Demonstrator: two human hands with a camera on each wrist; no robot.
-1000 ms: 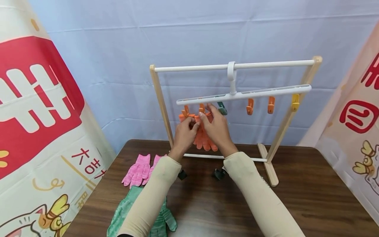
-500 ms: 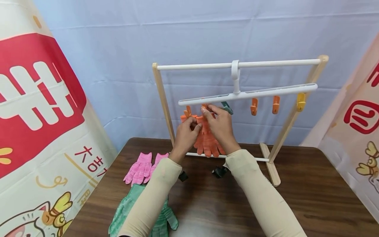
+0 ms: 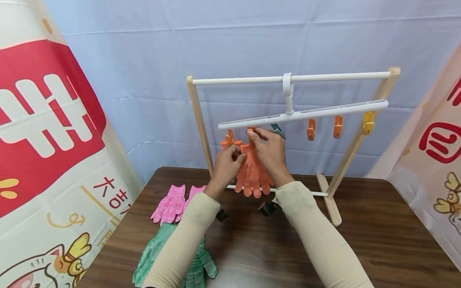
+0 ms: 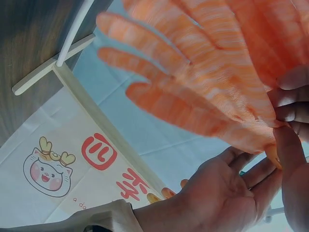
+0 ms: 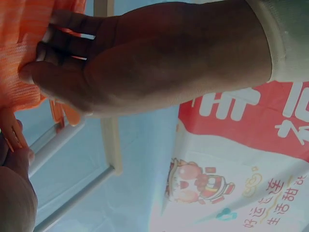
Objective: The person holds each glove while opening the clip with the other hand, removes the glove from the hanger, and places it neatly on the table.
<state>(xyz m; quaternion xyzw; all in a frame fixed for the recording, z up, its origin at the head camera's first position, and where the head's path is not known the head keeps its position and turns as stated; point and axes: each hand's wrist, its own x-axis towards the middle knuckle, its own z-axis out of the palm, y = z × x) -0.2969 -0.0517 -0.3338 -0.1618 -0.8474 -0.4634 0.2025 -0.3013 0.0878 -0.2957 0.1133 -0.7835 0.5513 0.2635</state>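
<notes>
An orange glove [image 3: 253, 174] hangs fingers down under the left half of a white hanger [image 3: 266, 121]. My left hand [image 3: 227, 165] pinches its cuff between thumb and fingers. My right hand [image 3: 272, 154] grips an orange clip [image 5: 12, 128] right at the cuff's edge, seen closely in the right wrist view. Whether the clip's jaws bite the cuff is hard to tell. Just left of it, another orange clip [image 3: 229, 138] holds a second orange glove [image 3: 227, 144], mostly hidden behind my left hand. Striped orange knit fills the top of the left wrist view.
The hanger hooks over the top bar of a wooden rack [image 3: 237, 81], tilted left side down. A dark green clip [image 3: 278, 131], orange clips [image 3: 311, 129] and a yellow clip [image 3: 368, 123] hang from it. Pink gloves [image 3: 169, 206] and green gloves [image 3: 158, 246] lie on the table [image 3: 288, 252].
My right hand has moved from beside the cuff up onto the orange clip. More of the orange glove now hangs into view below my hands. The head view has shifted slightly.
</notes>
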